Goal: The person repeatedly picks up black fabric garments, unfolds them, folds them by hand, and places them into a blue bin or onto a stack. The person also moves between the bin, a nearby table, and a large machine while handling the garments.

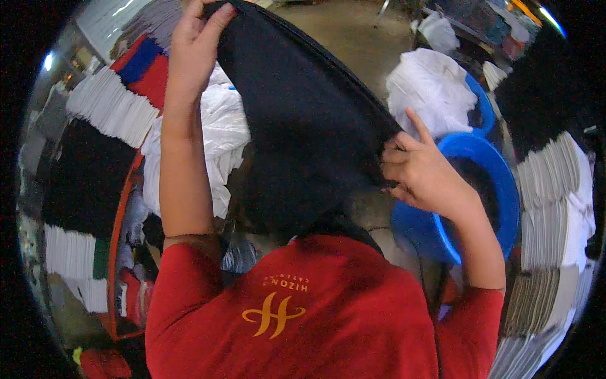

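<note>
A large black cloth [303, 109] hangs stretched between my two hands, in front of my red printed shirt. My left hand [203, 28], at the upper left of the view, pinches one corner of it between thumb and fingers. At the right, my right hand [409, 163] grips the cloth's other edge with curled fingers, its index finger pointing up. The cloth's lower part falls close to my chest, and its fingers-side folds are dark and hard to make out.
White cloth [428, 90] is heaped by a blue tub [509, 203] at the right. More white cloth [222, 128] lies at the left. Folded white cloths [113, 104] and red and blue cloths [144, 61] are stacked left; folded stacks [544, 227] stand at the far right.
</note>
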The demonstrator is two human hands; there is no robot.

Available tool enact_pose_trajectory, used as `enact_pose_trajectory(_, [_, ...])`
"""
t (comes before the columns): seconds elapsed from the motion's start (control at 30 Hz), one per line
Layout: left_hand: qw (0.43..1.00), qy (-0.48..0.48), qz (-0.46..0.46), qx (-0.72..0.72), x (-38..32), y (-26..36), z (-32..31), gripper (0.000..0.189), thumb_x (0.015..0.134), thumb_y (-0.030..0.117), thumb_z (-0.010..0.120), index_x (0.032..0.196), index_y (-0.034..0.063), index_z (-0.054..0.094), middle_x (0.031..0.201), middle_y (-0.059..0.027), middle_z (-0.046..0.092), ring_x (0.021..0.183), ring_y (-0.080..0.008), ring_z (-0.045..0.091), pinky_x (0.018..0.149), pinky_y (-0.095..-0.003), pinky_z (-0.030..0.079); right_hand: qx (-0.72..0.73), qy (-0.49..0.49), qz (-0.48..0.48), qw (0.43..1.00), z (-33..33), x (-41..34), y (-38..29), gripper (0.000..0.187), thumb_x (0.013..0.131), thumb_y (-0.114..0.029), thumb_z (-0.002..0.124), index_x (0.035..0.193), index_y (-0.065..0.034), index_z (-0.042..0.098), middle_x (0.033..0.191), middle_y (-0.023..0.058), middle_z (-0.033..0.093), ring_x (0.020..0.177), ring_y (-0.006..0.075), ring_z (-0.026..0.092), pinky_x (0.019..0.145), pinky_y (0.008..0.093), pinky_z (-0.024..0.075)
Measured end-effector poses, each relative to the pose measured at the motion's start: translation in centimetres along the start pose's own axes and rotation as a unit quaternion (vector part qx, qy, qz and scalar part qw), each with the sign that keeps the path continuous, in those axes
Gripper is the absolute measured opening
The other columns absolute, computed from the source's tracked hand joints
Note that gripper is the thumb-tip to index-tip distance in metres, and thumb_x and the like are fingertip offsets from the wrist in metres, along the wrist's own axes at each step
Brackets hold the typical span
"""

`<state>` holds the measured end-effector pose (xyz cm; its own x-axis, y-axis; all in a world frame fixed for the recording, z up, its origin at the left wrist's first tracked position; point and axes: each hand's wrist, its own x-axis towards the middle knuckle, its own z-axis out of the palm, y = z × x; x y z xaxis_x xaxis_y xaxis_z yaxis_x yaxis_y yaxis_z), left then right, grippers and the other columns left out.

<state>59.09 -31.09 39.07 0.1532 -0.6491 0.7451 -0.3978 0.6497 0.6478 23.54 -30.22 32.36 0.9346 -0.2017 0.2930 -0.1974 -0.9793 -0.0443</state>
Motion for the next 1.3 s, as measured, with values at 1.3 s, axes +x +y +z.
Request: enact_pose_trajectory(1.3, [0.866, 0.259, -0.243, 0.352, 7.1, -34.8, 7.2, 0.012, 0.083, 0.007, 0.061, 0.094, 0.0026, 0.056, 0.083, -0.0024, 0.056, 0.078, -0.0092, 0.051, 0.072, -0.0225, 0.042, 0.066, 0.096, -0.195, 0.974, 11.9, 31.2, 61.5, 0.016, 0.071, -0.011, 0.065, 0.086, -0.01, 0.062, 0.082, 0.0038, 0.06, 0.096, 0.0257, 0.053, 0.107, 0.0505, 0.024])
